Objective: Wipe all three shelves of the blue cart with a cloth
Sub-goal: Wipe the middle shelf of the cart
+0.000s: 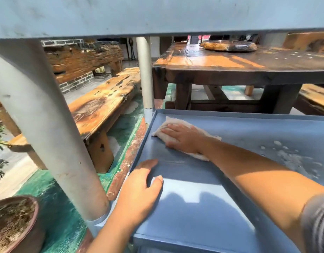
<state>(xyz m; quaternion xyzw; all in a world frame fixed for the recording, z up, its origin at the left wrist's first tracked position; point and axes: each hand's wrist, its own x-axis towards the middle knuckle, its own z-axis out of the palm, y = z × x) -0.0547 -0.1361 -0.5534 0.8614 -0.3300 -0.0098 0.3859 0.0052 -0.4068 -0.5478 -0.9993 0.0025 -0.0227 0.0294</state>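
Note:
A blue cart shelf (203,198) fills the lower right, with the underside of the shelf above (157,13) across the top. My right hand (183,137) presses flat on a pale cloth (175,123) in the shelf's far left corner. My left hand (141,190) grips the shelf's left rim, thumb inside the tray. White dusty residue (292,157) lies on the shelf's right part.
Grey cart posts stand at the near left (48,134) and far left (145,73). Beyond are a wooden bench (102,101) and a dark wooden table (230,63). A potted plant (13,221) sits at the lower left on the green floor.

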